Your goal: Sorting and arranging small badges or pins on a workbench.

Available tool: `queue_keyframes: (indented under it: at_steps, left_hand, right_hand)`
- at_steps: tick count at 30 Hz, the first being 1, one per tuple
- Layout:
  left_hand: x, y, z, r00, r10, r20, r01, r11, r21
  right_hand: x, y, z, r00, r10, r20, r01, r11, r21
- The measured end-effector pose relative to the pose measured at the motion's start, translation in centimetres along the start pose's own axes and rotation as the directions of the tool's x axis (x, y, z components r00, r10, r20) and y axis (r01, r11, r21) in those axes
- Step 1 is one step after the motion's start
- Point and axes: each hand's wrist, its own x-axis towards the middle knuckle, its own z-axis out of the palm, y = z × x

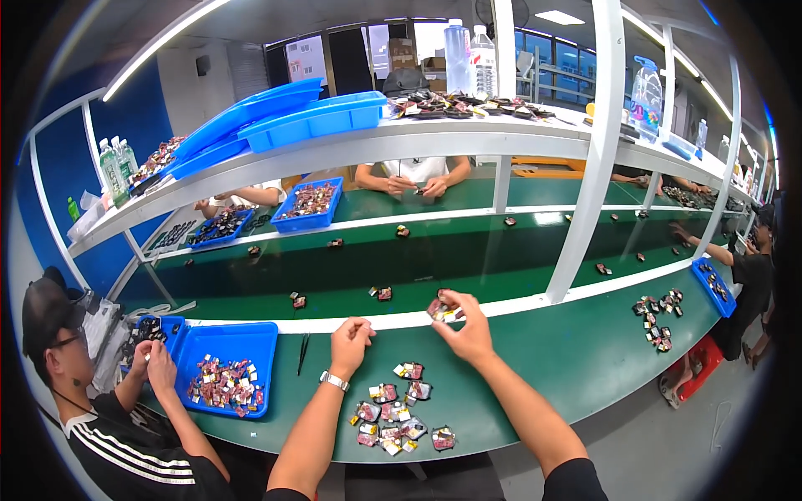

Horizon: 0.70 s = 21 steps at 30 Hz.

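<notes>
Green bench (560,359) below, right hand (469,330) pinches a reddish part (441,310), left hand (351,344) curled, hold unclear.

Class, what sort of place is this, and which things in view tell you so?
Probably an electronics assembly workshop: a long dark green strip, apparently a conveyor, carries spaced-out small parts; people work along both sides; and a blue tray holds many similar pieces.
</notes>
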Motion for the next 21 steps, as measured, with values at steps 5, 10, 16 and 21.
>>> queue_keyframes:
  at_steps: [5,10,16,21]
  left_hand:
    - [-0.7,1.8,2.2,0.979,-0.058,0.197,0.078,0.993,-0.093]
    - [-1.7,2.1,3.3,0.927,-0.116,0.356,0.240,0.913,-0.328]
    - [-2.2,1.0,3.9,0.922,-0.151,0.356,0.280,0.896,-0.345]
    - [-2.6,5.6,5.0,0.941,-0.081,0.328,0.040,0.991,0.130]
  right_hand:
    - [-0.3,-2.5,2.0,0.995,-0.087,0.047,0.086,0.996,0.012]
    - [-1.6,-2.4,3.7,0.986,-0.111,0.122,0.096,0.988,0.124]
    - [-2.7,-2.4,5.0,0.988,-0.153,-0.033,0.155,0.985,0.072]
    - [-2.7,0.8,5.9,0.994,-0.089,0.068,0.082,0.992,0.096]
